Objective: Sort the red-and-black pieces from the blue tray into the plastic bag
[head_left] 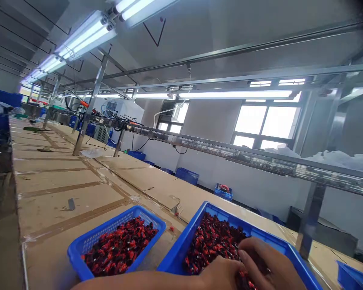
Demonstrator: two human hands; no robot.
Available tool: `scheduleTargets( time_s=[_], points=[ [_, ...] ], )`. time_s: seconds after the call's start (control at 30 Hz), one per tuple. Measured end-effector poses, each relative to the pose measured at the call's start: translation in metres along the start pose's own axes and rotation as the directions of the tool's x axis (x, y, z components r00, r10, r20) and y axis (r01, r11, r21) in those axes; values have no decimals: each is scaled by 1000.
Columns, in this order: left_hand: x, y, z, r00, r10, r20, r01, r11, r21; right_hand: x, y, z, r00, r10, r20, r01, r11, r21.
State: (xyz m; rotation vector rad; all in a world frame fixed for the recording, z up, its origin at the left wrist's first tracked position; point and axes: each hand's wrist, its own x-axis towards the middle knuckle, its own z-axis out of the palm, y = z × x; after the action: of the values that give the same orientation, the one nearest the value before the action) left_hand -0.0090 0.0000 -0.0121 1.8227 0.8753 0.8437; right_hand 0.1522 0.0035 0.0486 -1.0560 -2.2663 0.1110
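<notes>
My left hand (219,270) and my right hand (268,262) meet over the large blue tray (174,255) at the bottom of the view. Small shiny red and black pieces (213,237) fill that tray in a loose heap; their kind is too small to make out. The fingers of both hands are bent and brought together at the tips. Whatever they pinch is hidden behind the fingers. To the left, under my left forearm (145,280), stands a smaller blue mesh basket (89,237) heaped with the same sort of red and black pieces (121,247).
A long cardboard-covered bench (57,177) runs away to the left, with a small grey flat piece (71,204) on it. Metal posts (89,104) carry a rail (230,151) across the bench. Another blue bin (355,276) is at the lower right.
</notes>
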Motion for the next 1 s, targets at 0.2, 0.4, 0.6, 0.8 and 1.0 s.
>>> scheduleTargets(
  time_s=[0.2,0.4,0.6,0.8,1.0],
  points=[
    [20,-9,-19,947,59,-317,12,976,218,-8,14,17,995,-63,74,52,989,138],
    [14,4,-12,975,59,-214,5,958,285,-5,8,26,997,81,-3,-80,988,131],
    [11,4,-7,977,85,-197,-19,949,314,-8,-1,18,997,62,51,-68,989,131],
    [10,6,-5,977,111,-185,-51,952,303,-10,-6,13,993,112,46,-118,983,141],
    [7,16,-7,982,83,-167,-38,966,256,-11,-10,14,997,83,-5,-82,986,145]
  ],
)
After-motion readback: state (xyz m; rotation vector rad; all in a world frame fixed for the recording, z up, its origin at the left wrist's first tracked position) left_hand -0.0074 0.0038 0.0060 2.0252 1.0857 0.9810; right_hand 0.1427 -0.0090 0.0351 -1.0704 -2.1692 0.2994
